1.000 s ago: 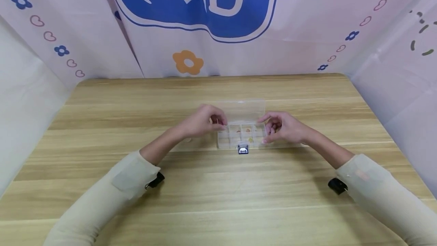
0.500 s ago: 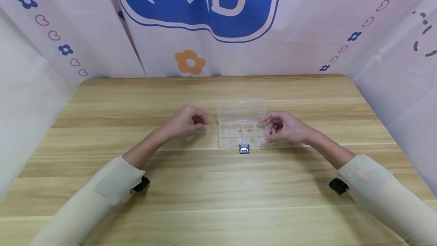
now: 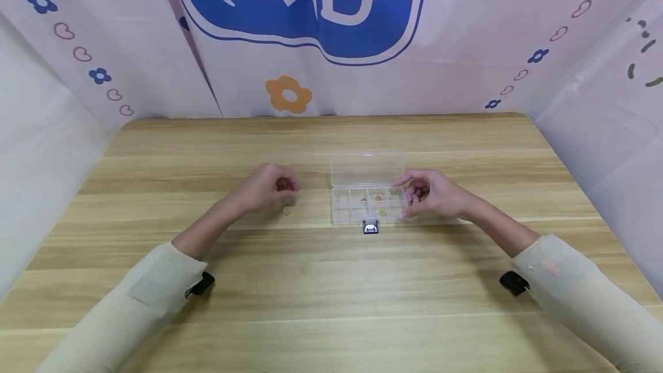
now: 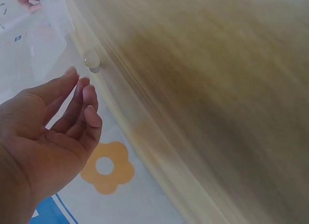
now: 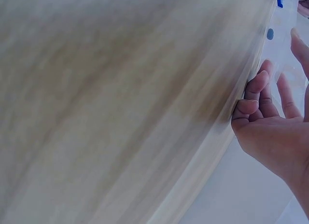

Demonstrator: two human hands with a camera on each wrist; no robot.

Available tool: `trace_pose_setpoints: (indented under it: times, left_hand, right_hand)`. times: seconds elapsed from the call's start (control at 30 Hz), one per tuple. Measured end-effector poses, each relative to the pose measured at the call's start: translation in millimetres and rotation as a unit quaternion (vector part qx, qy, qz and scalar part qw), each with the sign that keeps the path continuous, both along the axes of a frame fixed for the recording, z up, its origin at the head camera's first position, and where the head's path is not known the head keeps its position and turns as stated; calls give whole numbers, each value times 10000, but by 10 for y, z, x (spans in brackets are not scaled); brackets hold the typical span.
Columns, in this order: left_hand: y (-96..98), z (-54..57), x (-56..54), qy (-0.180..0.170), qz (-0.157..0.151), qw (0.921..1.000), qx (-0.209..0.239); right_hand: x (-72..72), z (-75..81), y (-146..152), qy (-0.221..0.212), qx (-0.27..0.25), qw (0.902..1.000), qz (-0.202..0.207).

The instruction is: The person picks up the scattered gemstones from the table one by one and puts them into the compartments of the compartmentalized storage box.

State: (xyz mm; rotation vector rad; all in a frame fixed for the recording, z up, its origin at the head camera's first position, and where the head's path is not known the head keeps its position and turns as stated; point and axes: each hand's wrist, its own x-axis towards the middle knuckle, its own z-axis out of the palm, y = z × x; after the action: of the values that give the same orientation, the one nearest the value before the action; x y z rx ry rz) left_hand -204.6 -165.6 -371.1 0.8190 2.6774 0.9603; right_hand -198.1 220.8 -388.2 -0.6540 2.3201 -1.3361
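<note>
A clear plastic compartment box (image 3: 342, 216) sits on the table with its lid (image 3: 368, 169) raised at the back. Small pieces lie in some compartments, one yellow (image 3: 382, 212) and one orange (image 3: 378, 198). My right hand (image 3: 437, 193) holds the box's right end, thumb at the front corner and index finger at the back. To the left of the box, my left hand (image 3: 269, 189) has loosely bent fingers and nothing between them. Close by its fingertips lies a small clear round bead (image 4: 91, 60) on the table.
The wooden table (image 3: 331, 281) runs back to a printed cloth wall (image 3: 248, 73). A blue-edged latch (image 3: 370, 226) juts from the box's front. Dark wrist devices (image 3: 201, 284) hang under both sleeves.
My left hand has moved left, away from the box, to just behind the round bead. My right hand stays at the box's right end.
</note>
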Motion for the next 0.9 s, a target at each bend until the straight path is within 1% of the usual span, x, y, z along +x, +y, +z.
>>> trace_pose_setpoints:
  times: [0.17, 0.33, 0.57, 0.73, 0.9]
  left_hand:
    - [-40, -6, 6, -80, -50, 9999, -86]
    - [-72, -16, 9, -85, -71, 9997, -226]
    - [-66, -13, 14, -185, -187, 9991, -345]
    - [-54, -15, 19, -182, -253, 9987, -401]
    - [-51, -22, -4, -146, -344, 9982, -473]
  right_hand:
    - [3, 2, 0, -5, 28, 10000, -18]
    - [1, -6, 0, -5, 51, 10000, -30]
    - [-3, -10, 1, 4, 47, 10000, -13]
    - [-20, -18, 8, -9, 0, 10000, 6]
    - [-21, -18, 7, -41, -55, 10000, 16]
